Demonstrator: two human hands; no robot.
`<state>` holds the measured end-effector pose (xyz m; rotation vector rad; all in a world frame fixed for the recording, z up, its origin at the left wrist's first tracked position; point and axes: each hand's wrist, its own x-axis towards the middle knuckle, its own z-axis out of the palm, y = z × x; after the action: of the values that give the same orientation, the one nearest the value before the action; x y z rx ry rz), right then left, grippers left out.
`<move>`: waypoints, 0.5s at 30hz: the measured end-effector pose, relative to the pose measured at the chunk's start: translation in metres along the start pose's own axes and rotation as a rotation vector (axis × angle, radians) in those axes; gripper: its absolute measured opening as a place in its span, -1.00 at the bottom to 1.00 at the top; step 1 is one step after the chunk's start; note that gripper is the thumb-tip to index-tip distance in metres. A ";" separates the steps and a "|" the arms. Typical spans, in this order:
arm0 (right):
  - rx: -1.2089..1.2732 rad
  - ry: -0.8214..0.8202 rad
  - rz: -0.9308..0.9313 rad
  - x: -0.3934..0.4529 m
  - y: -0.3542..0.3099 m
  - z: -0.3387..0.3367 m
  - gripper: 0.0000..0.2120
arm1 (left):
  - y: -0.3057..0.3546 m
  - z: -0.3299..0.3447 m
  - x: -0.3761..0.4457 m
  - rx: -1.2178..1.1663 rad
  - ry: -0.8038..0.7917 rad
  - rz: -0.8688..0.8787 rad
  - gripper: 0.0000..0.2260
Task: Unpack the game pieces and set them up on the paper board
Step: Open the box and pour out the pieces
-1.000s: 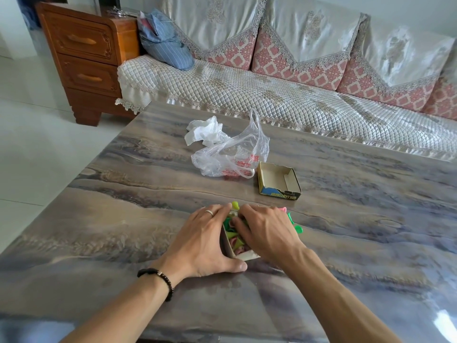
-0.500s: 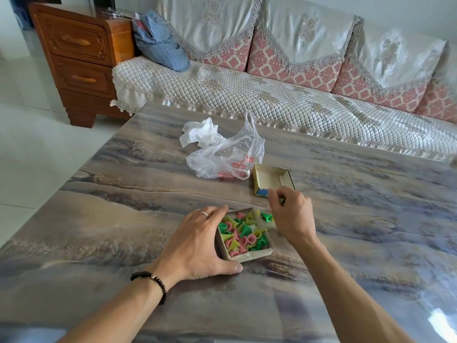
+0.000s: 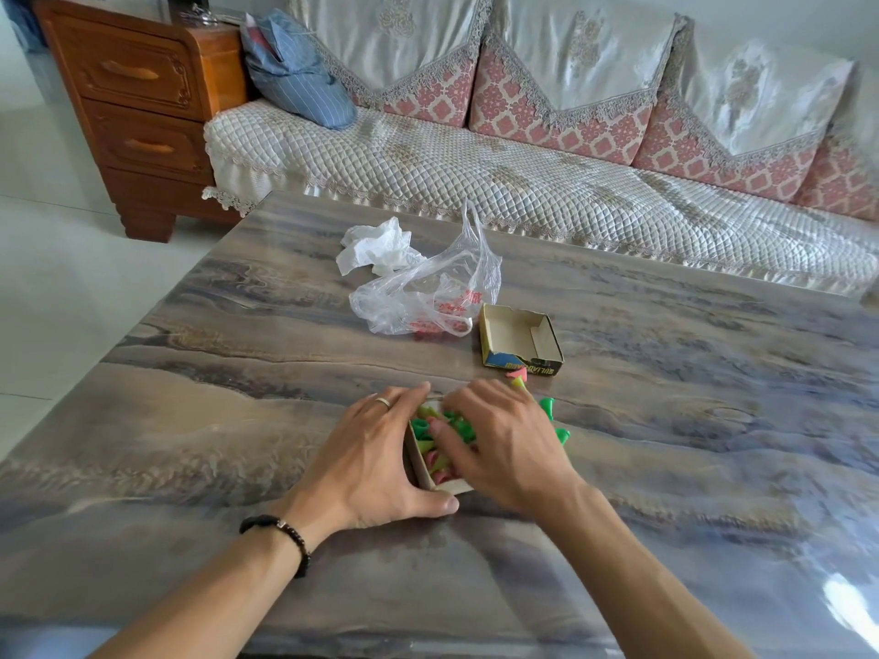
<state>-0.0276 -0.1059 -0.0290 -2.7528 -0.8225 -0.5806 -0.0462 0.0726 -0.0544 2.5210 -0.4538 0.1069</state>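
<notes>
a living room, with a quilted sofa [image 3: 475, 178] under lace-edged pink cushions, a blue striped cloth bundle [image 3: 295, 83] at its left end and a wooden drawer cabinet [image 3: 138, 111] beside it. in front stands a glossy table [image 3: 190, 420] with a grey-brown marbled top.

near the middle of the table sits a small open cardboard box [image 3: 421, 468] filled with green, pink and yellow plastic game pieces [image 3: 435, 435]. the left hand [image 3: 376, 463], a ring on one finger and a dark bead bracelet [image 3: 285, 535] at the wrist, grips the box by its left side, fingers curved along the far edge and thumb pressed at the near corner. the right hand [image 3: 499, 444] lies over the box with its fingers curled down among the pieces; whether they pinch one cannot be told. a few loose pieces [image 3: 551, 416] lie on the table just right of that hand.

farther back sit an empty box lid [image 3: 521, 340], upside down, a crumpled clear plastic bag [image 3: 428, 297] touching its left side, and a white crumpled tissue [image 3: 376, 244] behind the bag.
</notes>
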 end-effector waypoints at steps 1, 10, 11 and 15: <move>-0.040 -0.039 -0.011 -0.001 -0.003 0.004 -0.71 | 0.000 0.000 0.000 0.003 0.000 0.006 0.13; -0.043 -0.093 0.039 0.005 -0.003 0.008 -0.56 | 0.001 -0.001 -0.001 -0.007 -0.011 -0.011 0.13; -0.034 -0.091 0.053 0.007 -0.002 0.008 -0.55 | 0.000 -0.001 -0.001 -0.008 -0.013 -0.014 0.13; 0.065 0.004 0.164 0.014 0.000 0.011 -0.60 | 0.001 -0.001 -0.001 -0.009 -0.009 -0.016 0.11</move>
<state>-0.0137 -0.0965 -0.0327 -2.7251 -0.5965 -0.5177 -0.0471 0.0732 -0.0531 2.5166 -0.4371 0.0875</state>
